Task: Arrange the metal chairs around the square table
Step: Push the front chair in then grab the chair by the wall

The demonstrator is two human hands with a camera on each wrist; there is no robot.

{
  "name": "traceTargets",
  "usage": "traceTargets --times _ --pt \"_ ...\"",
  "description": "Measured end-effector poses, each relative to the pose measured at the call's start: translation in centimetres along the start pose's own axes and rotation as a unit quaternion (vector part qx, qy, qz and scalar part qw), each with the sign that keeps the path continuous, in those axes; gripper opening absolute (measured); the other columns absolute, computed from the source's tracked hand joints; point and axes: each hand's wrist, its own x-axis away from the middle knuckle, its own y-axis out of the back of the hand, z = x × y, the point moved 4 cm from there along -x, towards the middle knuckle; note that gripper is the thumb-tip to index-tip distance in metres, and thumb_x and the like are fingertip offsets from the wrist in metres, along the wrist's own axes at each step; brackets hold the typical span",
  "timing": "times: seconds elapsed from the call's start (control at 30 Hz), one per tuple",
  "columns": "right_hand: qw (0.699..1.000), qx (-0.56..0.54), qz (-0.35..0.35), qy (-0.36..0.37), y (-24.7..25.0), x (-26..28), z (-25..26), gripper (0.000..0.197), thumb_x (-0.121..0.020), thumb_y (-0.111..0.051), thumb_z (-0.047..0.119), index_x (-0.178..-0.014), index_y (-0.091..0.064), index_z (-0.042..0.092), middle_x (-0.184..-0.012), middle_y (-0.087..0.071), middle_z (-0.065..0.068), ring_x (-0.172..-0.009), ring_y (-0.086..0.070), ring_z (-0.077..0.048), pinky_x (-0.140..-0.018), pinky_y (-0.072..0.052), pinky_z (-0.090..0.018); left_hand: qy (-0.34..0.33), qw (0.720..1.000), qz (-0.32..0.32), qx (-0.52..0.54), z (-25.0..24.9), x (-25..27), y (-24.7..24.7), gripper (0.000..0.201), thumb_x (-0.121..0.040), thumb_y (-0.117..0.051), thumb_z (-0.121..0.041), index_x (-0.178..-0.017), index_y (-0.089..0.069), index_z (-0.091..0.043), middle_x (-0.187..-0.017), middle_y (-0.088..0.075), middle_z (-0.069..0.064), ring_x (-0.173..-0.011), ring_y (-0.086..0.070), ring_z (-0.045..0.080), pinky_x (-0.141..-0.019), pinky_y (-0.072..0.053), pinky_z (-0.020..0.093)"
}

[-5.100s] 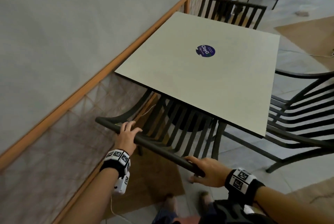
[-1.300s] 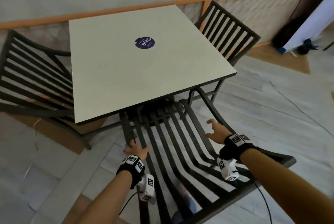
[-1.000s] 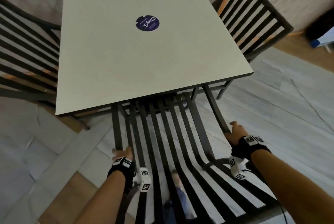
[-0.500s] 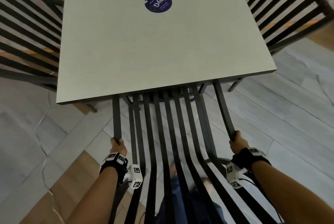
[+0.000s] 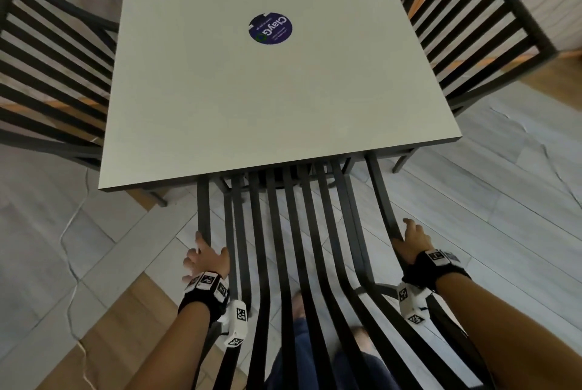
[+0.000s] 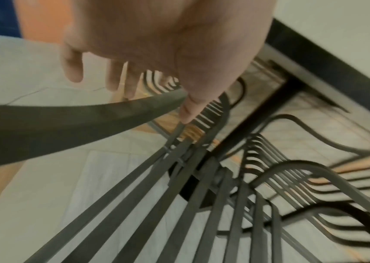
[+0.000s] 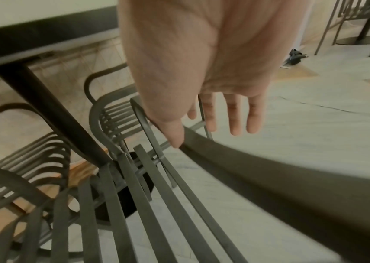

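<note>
A dark slatted metal chair (image 5: pixel 293 232) stands at the near edge of the square pale table (image 5: pixel 252 100), its seat front tucked under the tabletop. My left hand (image 5: pixel 204 259) lies against the chair's left armrest (image 6: pixel 67 121) with fingers spread and straight, only the thumb side touching the bar. My right hand (image 5: pixel 411 238) rests on the right armrest (image 7: pixel 269 178), fingers straight, thumb against the rail. Neither hand wraps round anything. A second chair (image 5: pixel 53 74) is at the table's left side and a third (image 5: pixel 472 30) at its right side.
A round blue sticker (image 5: pixel 270 28) marks the tabletop. The black table post (image 7: pixel 44 110) stands under the table ahead of the chair seat. A thin white cable (image 5: pixel 74 226) trails over the tiled floor at left. My legs and feet show below through the chair back slats.
Half a second ago both hands gripped the armrests; now the fingers of both have straightened and let go of the bars. The chair stays tucked under the table's near edge.
</note>
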Motion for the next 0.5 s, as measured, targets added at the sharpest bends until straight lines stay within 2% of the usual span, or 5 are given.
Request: traceTargets --times 0.17,0.33,0.5 --pt "0.997 -0.041 -0.031 0.051 5.9 -0.7 0.1 0.065 -0.090 -0.061 0.026 -0.143 -0.029 0.009 -0.141 -0.039 -0.023 -0.122 -0.048 -0.042 -0.103 -0.042 -0.050 -0.096 0.993 -0.027 0.057 -6.2 5.8 0.2 0.077 -0.086 -0.062 -0.026 -0.148 -0.016 -0.027 -0.158 -0.012 0.014 -0.144 -0.010 0.036 -0.113 -0.022 0.062" --pt "0.990 -0.086 -0.070 0.082 12.5 -1.9 -2.6 0.062 -0.090 -0.062 0.024 -0.142 -0.032 0.006 -0.142 -0.037 -0.024 -0.124 -0.047 -0.042 -0.103 -0.040 -0.047 -0.211 0.976 -0.042 0.038 -13.6 12.9 -1.1 0.072 -0.084 -0.063 -0.026 -0.146 -0.025 -0.026 -0.156 -0.018 0.013 -0.144 -0.015 0.036 -0.112 -0.027 0.060" --pt "0.988 -0.101 -0.069 0.091 20.3 -4.3 -8.7 0.059 -0.091 -0.061 0.023 -0.140 -0.036 0.004 -0.145 -0.034 -0.024 -0.127 -0.044 -0.039 -0.104 -0.037 -0.042 -0.256 0.964 -0.059 0.035 -21.1 19.3 -3.1 0.067 -0.085 -0.060 -0.025 -0.144 -0.029 -0.025 -0.154 -0.024 0.012 -0.142 -0.017 0.035 -0.112 -0.028 0.055"
